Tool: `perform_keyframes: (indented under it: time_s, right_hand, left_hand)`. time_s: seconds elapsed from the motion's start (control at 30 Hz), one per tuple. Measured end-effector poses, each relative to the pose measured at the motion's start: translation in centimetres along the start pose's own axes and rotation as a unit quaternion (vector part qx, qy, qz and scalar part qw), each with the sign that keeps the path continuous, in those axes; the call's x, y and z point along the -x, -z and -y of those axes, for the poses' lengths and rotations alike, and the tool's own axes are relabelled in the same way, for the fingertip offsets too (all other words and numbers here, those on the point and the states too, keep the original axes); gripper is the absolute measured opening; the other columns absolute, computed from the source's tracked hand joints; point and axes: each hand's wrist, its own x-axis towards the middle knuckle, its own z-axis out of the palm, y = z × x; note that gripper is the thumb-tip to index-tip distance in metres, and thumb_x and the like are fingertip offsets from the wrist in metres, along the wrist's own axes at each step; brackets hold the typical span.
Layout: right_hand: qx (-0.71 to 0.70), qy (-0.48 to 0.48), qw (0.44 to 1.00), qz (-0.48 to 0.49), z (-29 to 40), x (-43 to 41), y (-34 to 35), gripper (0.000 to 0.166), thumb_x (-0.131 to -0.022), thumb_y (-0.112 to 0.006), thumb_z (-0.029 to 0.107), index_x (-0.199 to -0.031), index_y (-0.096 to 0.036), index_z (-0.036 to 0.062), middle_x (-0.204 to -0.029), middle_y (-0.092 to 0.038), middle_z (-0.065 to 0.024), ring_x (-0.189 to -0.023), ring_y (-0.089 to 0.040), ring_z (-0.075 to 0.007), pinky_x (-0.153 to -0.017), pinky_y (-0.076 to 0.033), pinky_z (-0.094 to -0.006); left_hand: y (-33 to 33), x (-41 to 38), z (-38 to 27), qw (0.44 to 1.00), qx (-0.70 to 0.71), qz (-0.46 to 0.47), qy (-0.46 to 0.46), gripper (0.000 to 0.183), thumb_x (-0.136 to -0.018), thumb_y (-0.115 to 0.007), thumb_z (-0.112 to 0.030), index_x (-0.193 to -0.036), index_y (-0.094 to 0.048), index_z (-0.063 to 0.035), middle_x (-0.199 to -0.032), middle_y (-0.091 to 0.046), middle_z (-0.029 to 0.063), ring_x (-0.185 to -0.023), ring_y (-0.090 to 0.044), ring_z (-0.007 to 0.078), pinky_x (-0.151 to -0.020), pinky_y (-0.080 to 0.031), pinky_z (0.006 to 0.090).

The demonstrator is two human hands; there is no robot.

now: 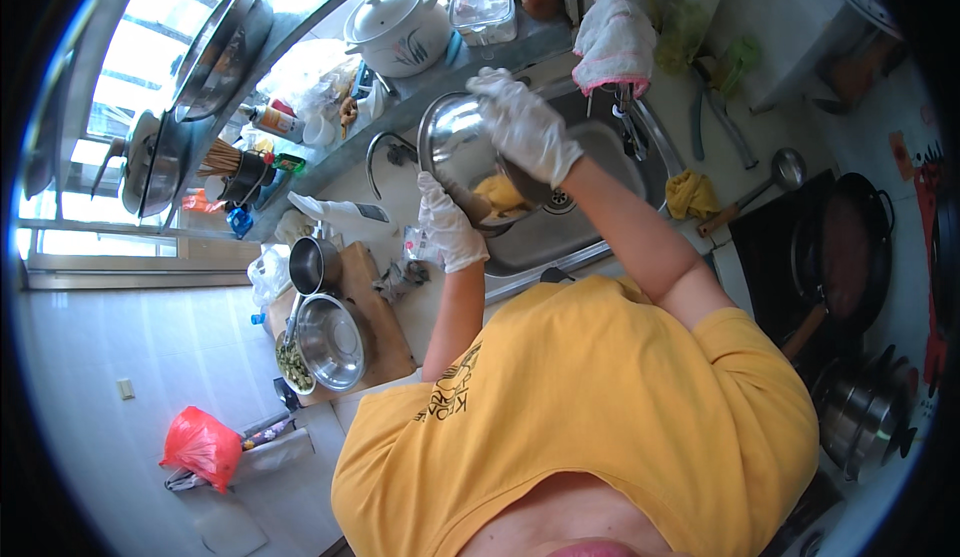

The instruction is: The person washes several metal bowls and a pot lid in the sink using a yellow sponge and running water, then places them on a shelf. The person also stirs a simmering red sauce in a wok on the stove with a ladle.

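A shiny stainless steel bowl is tilted over the left end of the steel sink. My left hand, in a clear disposable glove, grips its near left rim. My right hand, gloved likewise, holds the bowl at its right side, with fingers over the far rim. Inside the bowl shows a yellow patch; whether it is a reflection of the yellow shirt I cannot tell. The curved faucet stands just left of the bowl, and the sink drain shows beneath my right wrist.
Left stand a wooden cutting board, a saucepan, another steel bowl and a dish of chopped greens. A lidded white pot sits on the ledge. Rightward are a yellow cloth, a ladle and a wok.
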Motion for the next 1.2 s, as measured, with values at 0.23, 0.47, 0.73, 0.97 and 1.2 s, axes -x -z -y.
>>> perform_keyframes:
  time_s: [0.23,0.47,0.73,0.97,1.2]
  right_hand:
    - [-0.618,-0.275,0.734,0.055,-5.0,0.9,0.5,0.039,-0.098,-0.051,0.027,-0.116,-0.059,-0.0058,-0.116,-0.062,-0.0235,-0.106,-0.062,-0.0339,-0.094,-0.047,-0.0392]
    - [-0.371,-0.133,0.918,0.032,-1.6,-0.7,0.8,0.032,-0.095,-0.053,0.024,-0.111,-0.061,-0.0028,-0.111,-0.065,-0.0186,-0.104,-0.061,-0.0356,-0.093,-0.048,-0.0386]
    - [-0.477,-0.267,0.833,-0.088,-3.2,3.6,-3.0,0.025,-0.093,-0.050,0.016,-0.112,-0.063,0.0043,-0.110,-0.065,-0.0163,-0.105,-0.062,-0.0284,-0.092,-0.048,-0.0364]
    - [-0.248,-0.171,0.951,-0.070,2.4,4.3,3.0,0.045,-0.093,-0.051,0.022,-0.135,-0.052,0.0069,-0.147,-0.043,-0.0137,-0.142,-0.033,-0.0233,-0.118,-0.019,-0.0390]
    - [-0.031,-0.109,0.993,0.041,0.5,3.8,2.5,0.046,-0.093,-0.049,0.027,-0.129,-0.053,-0.0021,-0.143,-0.045,-0.0199,-0.136,-0.040,-0.0286,-0.113,-0.028,-0.0446]
  left_hand:
    - [1.2,0.0,-2.8,0.990,-0.020,0.023,-0.136,0.036,-0.098,-0.055,-0.036,-0.088,-0.065,-0.0025,-0.068,-0.056,-0.0016,-0.054,-0.047,0.0067,-0.050,-0.037,0.0229]
    - [1.3,-0.8,-3.3,0.975,-0.118,0.043,-0.181,0.032,-0.099,-0.055,-0.028,-0.083,-0.065,-0.0020,-0.068,-0.057,-0.0010,-0.056,-0.050,0.0066,-0.050,-0.038,0.0223]
    - [-0.6,-1.9,-1.9,0.968,0.231,-0.023,0.093,0.047,-0.093,-0.058,-0.050,-0.120,-0.059,-0.0110,-0.108,-0.064,0.0004,-0.095,-0.059,0.0177,-0.089,-0.050,0.0371]
    - [-1.9,-4.9,5.4,0.933,0.205,-0.166,0.245,0.050,-0.095,-0.038,-0.048,-0.117,-0.060,-0.0091,-0.116,-0.063,0.0106,-0.105,-0.061,0.0272,-0.097,-0.047,0.0466]
    - [-0.5,-5.7,8.7,0.893,0.255,-0.219,0.299,0.023,-0.093,-0.051,-0.031,-0.078,-0.055,-0.0134,-0.068,-0.055,-0.0042,-0.053,-0.053,0.0116,-0.047,-0.046,0.0281]
